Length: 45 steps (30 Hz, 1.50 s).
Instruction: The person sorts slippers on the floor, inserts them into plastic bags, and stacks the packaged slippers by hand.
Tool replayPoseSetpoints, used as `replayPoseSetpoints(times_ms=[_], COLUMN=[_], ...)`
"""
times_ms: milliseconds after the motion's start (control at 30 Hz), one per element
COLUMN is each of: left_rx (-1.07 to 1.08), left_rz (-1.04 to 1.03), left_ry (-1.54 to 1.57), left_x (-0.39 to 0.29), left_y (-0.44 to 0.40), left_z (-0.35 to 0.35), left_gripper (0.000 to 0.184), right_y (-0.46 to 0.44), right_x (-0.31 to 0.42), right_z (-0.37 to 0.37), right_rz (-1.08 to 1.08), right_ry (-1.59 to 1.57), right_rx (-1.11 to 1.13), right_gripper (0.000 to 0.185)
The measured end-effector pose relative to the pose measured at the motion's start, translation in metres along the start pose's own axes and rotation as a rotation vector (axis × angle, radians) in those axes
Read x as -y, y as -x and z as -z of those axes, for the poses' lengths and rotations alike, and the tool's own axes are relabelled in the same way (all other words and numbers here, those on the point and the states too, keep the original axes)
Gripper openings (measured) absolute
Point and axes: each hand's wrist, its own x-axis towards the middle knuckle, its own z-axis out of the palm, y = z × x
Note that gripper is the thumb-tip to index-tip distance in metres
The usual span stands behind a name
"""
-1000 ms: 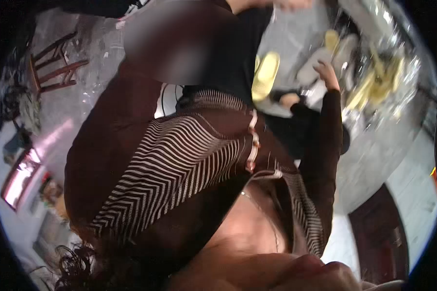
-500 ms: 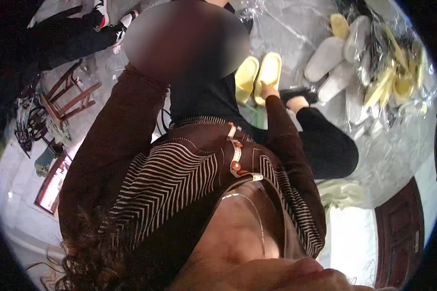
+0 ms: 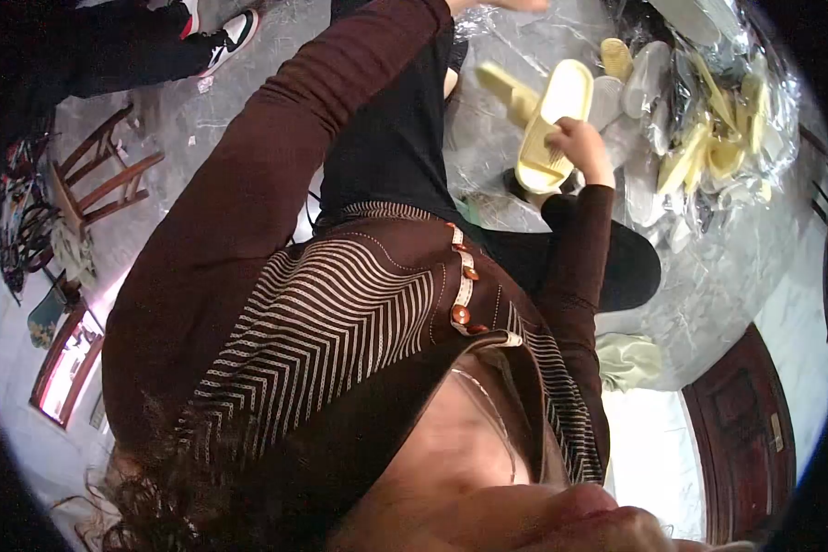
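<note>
gry flr (image 3: 708,267) | yel/wht slippers (image 3: 695,164) w/ clr plastic (image 3: 731,37) | wdn stool (image 3: 68,198)

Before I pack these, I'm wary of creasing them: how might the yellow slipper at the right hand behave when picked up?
That yellow slipper is probably light, as it looks like moulded foam. Its outline shows no sag, so it seems springy rather than floppy. Its long, flat shape makes rolling unlikely.

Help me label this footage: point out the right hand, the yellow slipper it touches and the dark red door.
Right hand (image 3: 582,147): head view, back of the hand.
Yellow slipper (image 3: 548,112): head view, near its middle.
Dark red door (image 3: 743,425): head view, its panelled face.
</note>
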Motion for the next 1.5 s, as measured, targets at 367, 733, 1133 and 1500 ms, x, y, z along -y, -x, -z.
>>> replayPoseSetpoints(times_ms=[367, 733, 1133, 1500], left_rx=[-0.087, 0.151, 0.123, 0.282], left_rz=[-0.212, -0.535, -0.271, 0.091], left_ry=[0.196, 0.584, 0.263, 0.294], left_x=[-0.065, -0.119, -0.168, -0.170], left_y=[0.074, 0.094, 0.150, 0.138], left_z=[-0.083, -0.122, -0.033, 0.048], left_gripper=[0.083, 0.059, 0.057, 0.040], right_y=[0.117, 0.177, 0.168, 0.169], right_x=[0.032, 0.071, 0.066, 0.051], right_z=[0.083, 0.082, 0.082, 0.085], right_rz=[0.285, 0.403, 0.353, 0.750], right_ry=[-0.413, -0.519, 0.009, -0.384], right_rx=[-0.460, -0.392, -0.196, -0.845], right_gripper=[0.021, 0.013, 0.017, 0.018])
